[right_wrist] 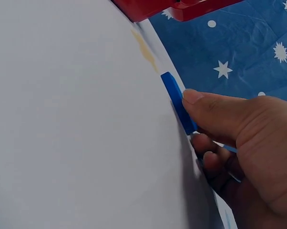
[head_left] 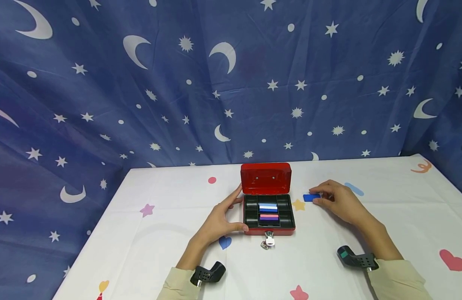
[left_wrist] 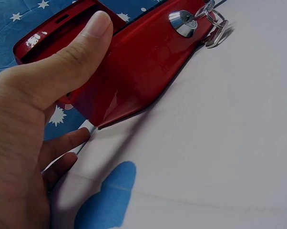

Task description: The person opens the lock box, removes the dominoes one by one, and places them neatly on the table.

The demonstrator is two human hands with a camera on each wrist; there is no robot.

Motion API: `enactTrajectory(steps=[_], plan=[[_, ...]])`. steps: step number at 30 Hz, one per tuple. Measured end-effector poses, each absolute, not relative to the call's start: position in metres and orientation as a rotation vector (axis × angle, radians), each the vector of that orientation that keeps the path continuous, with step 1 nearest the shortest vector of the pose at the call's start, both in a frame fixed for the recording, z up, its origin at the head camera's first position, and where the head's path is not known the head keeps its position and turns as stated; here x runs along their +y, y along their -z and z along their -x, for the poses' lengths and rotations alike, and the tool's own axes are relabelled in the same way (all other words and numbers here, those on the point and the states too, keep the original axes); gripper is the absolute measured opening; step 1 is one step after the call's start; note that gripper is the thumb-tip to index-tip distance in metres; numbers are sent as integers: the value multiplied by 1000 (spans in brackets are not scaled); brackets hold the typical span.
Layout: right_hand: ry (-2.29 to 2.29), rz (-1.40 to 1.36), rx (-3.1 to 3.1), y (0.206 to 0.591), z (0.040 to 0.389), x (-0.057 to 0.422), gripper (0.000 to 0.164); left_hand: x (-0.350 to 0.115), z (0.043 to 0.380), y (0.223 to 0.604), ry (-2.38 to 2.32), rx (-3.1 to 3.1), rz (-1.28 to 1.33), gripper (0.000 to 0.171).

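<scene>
A red cash box point(head_left: 257, 231) stands on the table with its lid point(head_left: 266, 181) raised and a black divided tray inside. My left hand point(head_left: 217, 223) spans the box's left side, thumb against the front corner and index finger reaching toward the lid's hinge. To the right of the box, my right hand point(head_left: 341, 202) pinches a small blue rectangular block point(right_wrist: 178, 102) between thumb and fingers, at the tabletop. Light blue, white and blue blocks point(head_left: 268, 207) lie in a middle compartment of the tray; pink and purple blocks point(head_left: 269, 217) lie in the one in front.
Keys point(left_wrist: 217, 28) hang from the lock point(left_wrist: 183, 24) on the box's front. The white tablecloth point(head_left: 159, 246) has printed hearts and stars. A blue curtain point(head_left: 231, 104) with moons and stars hangs behind the table's far edge.
</scene>
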State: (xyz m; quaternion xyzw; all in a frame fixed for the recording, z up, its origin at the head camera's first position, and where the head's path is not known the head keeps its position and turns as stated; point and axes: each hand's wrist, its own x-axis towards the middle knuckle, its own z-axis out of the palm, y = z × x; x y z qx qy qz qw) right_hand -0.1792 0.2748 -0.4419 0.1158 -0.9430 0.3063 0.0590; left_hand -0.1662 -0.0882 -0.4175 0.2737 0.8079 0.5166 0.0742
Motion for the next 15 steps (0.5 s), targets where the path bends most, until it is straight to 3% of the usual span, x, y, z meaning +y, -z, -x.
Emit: enactTrajectory(steps=[15], plan=[[-874, -360, -2668, 421, 177, 267, 16, -88, 167, 418, -1548, 2429, -810, 102]])
